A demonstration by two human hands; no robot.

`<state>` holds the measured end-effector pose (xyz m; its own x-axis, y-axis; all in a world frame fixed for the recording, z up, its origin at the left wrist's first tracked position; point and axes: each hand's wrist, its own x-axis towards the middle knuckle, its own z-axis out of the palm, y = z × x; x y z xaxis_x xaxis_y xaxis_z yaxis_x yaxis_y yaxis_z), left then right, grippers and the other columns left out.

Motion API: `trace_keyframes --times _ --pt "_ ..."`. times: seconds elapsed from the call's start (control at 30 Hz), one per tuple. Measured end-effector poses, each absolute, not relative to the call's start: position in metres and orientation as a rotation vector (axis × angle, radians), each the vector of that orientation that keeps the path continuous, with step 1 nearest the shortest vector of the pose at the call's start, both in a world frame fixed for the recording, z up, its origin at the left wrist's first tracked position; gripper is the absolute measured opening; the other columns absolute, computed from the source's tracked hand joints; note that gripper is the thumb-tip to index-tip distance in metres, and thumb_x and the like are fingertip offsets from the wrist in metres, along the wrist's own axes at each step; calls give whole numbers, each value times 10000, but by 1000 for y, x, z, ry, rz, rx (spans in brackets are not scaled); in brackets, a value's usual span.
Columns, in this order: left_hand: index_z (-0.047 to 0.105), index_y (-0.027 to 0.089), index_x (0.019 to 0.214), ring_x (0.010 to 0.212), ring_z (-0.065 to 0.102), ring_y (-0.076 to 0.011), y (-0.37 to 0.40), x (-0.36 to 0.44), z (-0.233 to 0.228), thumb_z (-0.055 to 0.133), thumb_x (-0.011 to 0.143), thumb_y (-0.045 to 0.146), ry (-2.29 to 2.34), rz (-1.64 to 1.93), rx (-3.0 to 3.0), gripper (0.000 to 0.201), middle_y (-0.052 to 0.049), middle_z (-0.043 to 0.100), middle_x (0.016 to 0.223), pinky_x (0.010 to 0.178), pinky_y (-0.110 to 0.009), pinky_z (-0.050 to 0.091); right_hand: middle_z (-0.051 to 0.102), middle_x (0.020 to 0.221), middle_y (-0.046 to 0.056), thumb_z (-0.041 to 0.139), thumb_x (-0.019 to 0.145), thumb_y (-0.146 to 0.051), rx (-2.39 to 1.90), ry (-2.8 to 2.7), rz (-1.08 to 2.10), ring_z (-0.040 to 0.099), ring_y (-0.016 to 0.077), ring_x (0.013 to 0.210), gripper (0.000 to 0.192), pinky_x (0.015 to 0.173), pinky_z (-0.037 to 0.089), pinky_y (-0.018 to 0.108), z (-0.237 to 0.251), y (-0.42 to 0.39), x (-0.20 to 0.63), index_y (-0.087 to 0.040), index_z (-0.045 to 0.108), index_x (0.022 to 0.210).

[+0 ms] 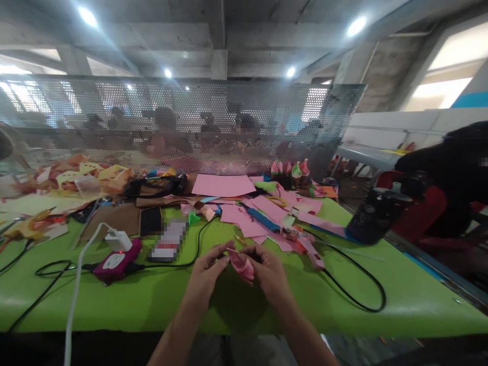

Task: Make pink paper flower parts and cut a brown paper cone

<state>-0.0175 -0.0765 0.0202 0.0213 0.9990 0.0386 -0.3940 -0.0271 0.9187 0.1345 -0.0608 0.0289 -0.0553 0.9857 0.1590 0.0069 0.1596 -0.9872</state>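
At the near edge of the green table [160, 300], the person's two bare hands meet over a small folded pink paper piece [241, 264]. The left hand [206, 272] pinches the piece's upper left end between thumb and fingertips, the fingers pressed close together. The right hand [269, 272] curls around the piece from the other side, its fingers bent in and gripping the paper's right part; the fingertips are mostly hidden behind the paper. The piece is held just above the tabletop, between both hands.

Left of the hands lies a magenta power strip [114, 262] with a white plug adapter [118, 239] set in it; a white cable [76, 295] runs down from it toward the table edge, and black cables [49, 267] loop beside it. Just beyond sits a dark phone [150, 221], lying flat. To the right, a pink glue gun [310, 251] lies on the table, with a black cord [362, 284] curving away from it.

Farther back, loose pink paper sheets [223, 185] and scraps are spread across the table's middle, with a blue strip [265, 219] among them. A heap of yellow and orange paper cutouts [76, 175] lies far left. Small pink and green paper figures [292, 169] stand near the back right. A perforated metal screen [190, 122] rises behind the table, with other people dimly visible through it. At far right, a person in dark clothing [450, 178] sits beside the table.
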Motion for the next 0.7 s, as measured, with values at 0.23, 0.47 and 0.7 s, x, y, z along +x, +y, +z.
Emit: trace_keyframes --times 0.23,0.47,0.7 --pt "703 188 1082 769 648 -155 -77 -16 20 767 678 336 838 1370 870 435 -66 724 964 689 -235 495 638 658 5 778 649 -425 -1039 -1265 1203 546 159 614 286 580 413 264 33 -63 133 -165 680 715" --pt "710 168 876 685 611 -129 -73 -17 14 767 675 405 980 1466 985 316 -24 693 766 638 -216 462 630 637 1 751 659 -391 -1093 -1334 1136 542 159 602 238 578 411 269 32 -63 133 -168 676 699" --pt "677 169 841 682 578 -120 -72 -17 13 728 722 386 1010 1466 1036 253 -6 659 747 630 -212 438 627 654 1 719 686 -357 -1092 -1369 1102 551 166 622 186 591 417 273 34 -65 132 -180 668 712"
